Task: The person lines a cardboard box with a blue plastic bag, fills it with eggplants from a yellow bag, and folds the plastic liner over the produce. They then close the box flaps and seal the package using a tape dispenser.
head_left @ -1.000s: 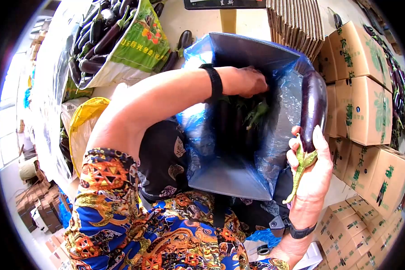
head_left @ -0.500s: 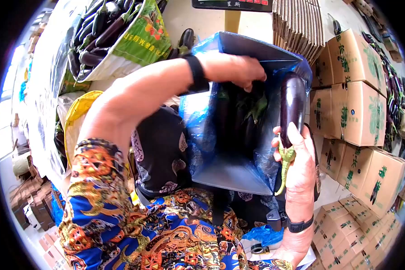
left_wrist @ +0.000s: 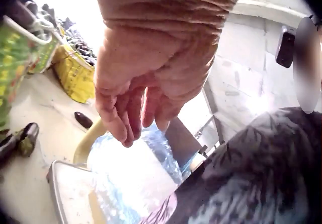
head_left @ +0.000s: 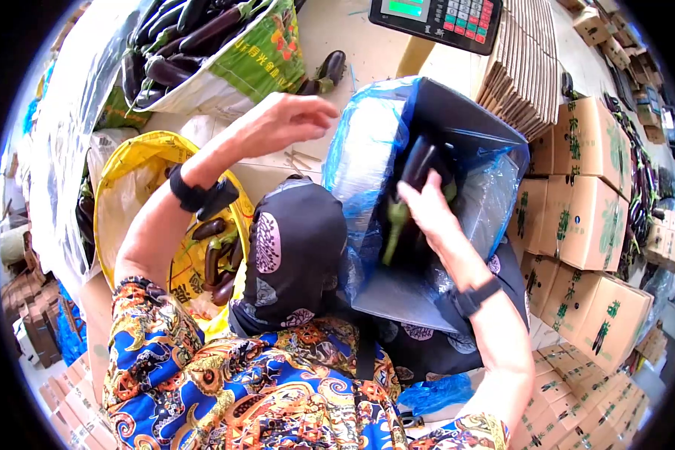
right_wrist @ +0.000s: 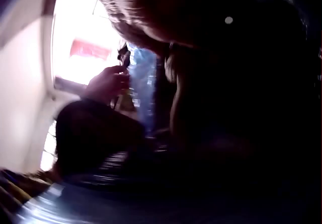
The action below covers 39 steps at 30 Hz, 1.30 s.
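Note:
My right hand is inside a box lined with blue plastic, gripping a dark purple eggplant near its green stem end. That stem points down toward me. Other eggplants in the box are mostly hidden in shadow, and the right wrist view is very dark. Left of the box, my left hand hangs in the air with nothing in it. In the left wrist view, the fingers of that hand are loosely bent above the plastic lining.
A yellow-rimmed basket with a few eggplants stands at left, behind it a printed sack full of eggplants. Loose eggplants lie on the floor. A scale display, flattened cardboard and stacked cartons stand behind and right.
My left hand has come out of the box and swung left. My right hand has carried the eggplant from the box's right side into it. The head view has shifted.

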Motion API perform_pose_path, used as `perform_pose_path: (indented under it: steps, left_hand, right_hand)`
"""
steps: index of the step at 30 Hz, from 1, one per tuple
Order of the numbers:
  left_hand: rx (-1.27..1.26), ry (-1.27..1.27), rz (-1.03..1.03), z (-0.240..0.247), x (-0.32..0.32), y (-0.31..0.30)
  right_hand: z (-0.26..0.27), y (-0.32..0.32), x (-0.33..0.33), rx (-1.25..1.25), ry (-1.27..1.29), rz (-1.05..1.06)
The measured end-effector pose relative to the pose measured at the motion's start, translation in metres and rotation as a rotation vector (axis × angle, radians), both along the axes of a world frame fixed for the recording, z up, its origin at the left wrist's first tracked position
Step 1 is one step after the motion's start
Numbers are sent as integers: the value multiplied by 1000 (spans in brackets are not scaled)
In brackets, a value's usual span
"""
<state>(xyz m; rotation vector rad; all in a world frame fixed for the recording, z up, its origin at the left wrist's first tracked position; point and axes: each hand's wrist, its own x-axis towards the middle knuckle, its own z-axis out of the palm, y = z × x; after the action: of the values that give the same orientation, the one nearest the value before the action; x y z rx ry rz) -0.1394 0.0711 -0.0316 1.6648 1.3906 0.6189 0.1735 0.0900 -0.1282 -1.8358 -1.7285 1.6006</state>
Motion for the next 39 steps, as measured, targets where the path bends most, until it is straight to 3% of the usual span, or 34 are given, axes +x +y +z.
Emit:
perform_pose_path:
  steps: [2,4,6,7,8,10,14,16,18,20,22,23,27,35,39]
  left_hand:
    - [-103,-63,110,-19,-17,-23]
    - [-169,-106,188,-31,-29,-42]
    - [-285,-118,257,-32,-36,-58]
    - [-261,-101,286,-35,-39,-61]
    - [-261,-123,302,-38,-41,-60]
    - [-260,-168,333,-40,-41,-54]
    - [-246,-381,305,-37,-13,-25]
    - [-202,-386,190,-46,2,-7]
    - [-171,-380,141,-52,24,8]
    - [-247,-185,111,-50,40,21]
    - [-147,50,107,-72,50,32]
    - [-168,-36,99,-79,49,37]
    - [-227,-282,112,-68,55,39]
    - [-274,-399,156,-64,59,33]
    - [-303,-461,180,-64,58,33]
  right_hand:
    - [12,5,-14,-60,-274,204]
    - [7,3,-13,85,-299,235]
    - [-43,21,22,3,-38,386]
    - [-24,36,30,18,-138,507]
    - [8,43,29,254,-349,573]
    - [6,50,39,666,-349,290]
    - [-39,69,30,496,-516,356]
    - [-30,69,30,478,-407,287]
    - [-26,73,31,496,-478,394]
    - [-15,74,31,558,-564,472]
    - [10,67,23,648,-673,540]
    - [7,63,24,756,-744,609]
    - [3,62,11,679,-872,623]
    - [10,59,29,637,-766,701]
    - [23,47,25,769,-678,680]
